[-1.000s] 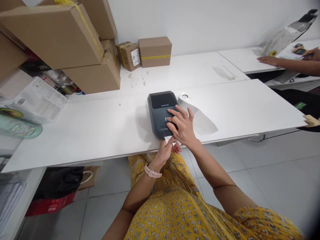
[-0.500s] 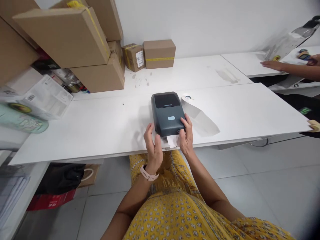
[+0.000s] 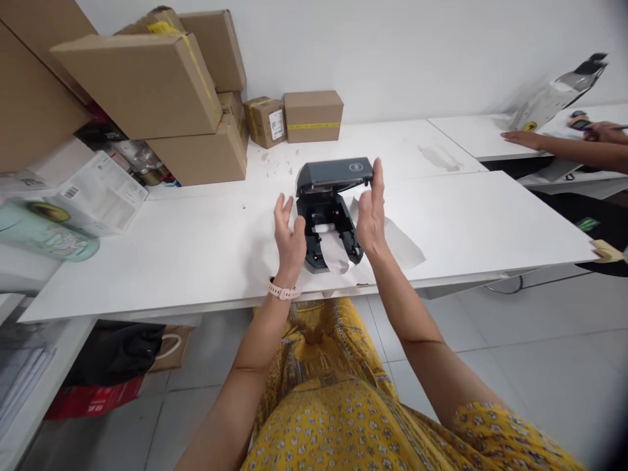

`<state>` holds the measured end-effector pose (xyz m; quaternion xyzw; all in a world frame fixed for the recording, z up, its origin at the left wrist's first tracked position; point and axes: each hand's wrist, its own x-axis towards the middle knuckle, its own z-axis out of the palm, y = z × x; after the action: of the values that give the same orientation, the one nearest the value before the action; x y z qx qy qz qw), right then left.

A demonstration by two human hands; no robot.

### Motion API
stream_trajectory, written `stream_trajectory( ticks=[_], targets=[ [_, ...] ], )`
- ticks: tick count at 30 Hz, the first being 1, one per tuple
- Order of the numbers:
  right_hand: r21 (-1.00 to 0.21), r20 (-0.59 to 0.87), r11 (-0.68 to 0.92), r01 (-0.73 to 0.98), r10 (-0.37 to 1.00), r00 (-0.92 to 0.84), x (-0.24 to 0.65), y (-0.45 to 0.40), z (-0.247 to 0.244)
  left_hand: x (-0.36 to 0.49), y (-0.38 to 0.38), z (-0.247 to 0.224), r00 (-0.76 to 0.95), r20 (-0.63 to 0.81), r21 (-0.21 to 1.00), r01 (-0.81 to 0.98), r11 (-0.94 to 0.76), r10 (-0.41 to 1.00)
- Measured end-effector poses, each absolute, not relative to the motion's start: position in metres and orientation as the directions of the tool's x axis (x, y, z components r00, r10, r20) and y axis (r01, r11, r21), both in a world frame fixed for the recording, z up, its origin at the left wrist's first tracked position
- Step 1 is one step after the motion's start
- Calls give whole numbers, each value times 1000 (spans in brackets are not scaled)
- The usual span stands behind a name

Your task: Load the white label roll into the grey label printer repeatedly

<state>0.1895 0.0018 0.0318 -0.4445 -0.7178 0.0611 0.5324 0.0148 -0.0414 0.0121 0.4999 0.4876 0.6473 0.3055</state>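
A dark label printer (image 3: pixel 310 260) sits near the table's front edge with its lid (image 3: pixel 333 173) tilted up and back. Inside lies a small white paper roll, and a loose paper strip (image 3: pixel 334 252) runs from it over the printer's front. My left hand (image 3: pixel 290 239) is beside the printer's left side, fingers apart and holding nothing. At the lid's right corner, my right hand (image 3: pixel 371 219) has its fingers stretched upward; they seem to touch the lid's edge without wrapping round it. A length of white backing paper (image 3: pixel 405 247) lies on the table to the right, partly behind my right hand.
Cardboard boxes (image 3: pixel 137 85) are stacked at the back left, with two smaller boxes (image 3: pixel 314 116) against the wall. A mint-green bottle (image 3: pixel 53 232) and a white box (image 3: pixel 105 196) stand at the left. At far right, another person's hands (image 3: pixel 523 139) rest by a packed item (image 3: pixel 552 101).
The printer's lid has swung up, showing the paper inside. Both my hands have moved up from the printer's front corners to its sides, the right one to the lid.
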Motion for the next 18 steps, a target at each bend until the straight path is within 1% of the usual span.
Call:
stream_trajectory(
  ticks=[4, 8, 11, 12, 13, 15, 17, 18],
  targets=[
    [-495, 731, 615, 614, 677, -90, 182, 62, 62, 13, -14, -17, -258, 177, 967, 227, -119, 950],
    [-454, 740, 614, 646, 664, -111, 180, 88, 77, 16, -8, -23, -272, 111, 970, 239, -45, 956],
    [-440, 752, 612, 657, 651, -103, 178, 72, 71, 16, -6, -15, -307, 81, 961, 275, 7, 948],
    [-435, 734, 612, 661, 665, -133, 177, 64, 65, 16, -5, -13, -311, 74, 957, 289, 20, 948],
    [-425, 693, 615, 665, 693, -198, 176, 57, 59, 16, -5, -12, -312, 69, 954, 298, 29, 948],
    [-376, 521, 623, 686, 754, -399, 173, 46, 45, 16, -4, -12, -317, 65, 956, 293, 32, 946],
    [-264, 287, 633, 728, 772, -567, 170, 41, 35, 16, -5, -14, -324, 78, 965, 263, 11, 943],
    [-193, 180, 639, 745, 769, -613, 168, 40, 32, 16, -6, -16, -326, 95, 969, 248, -12, 941]
  ],
)
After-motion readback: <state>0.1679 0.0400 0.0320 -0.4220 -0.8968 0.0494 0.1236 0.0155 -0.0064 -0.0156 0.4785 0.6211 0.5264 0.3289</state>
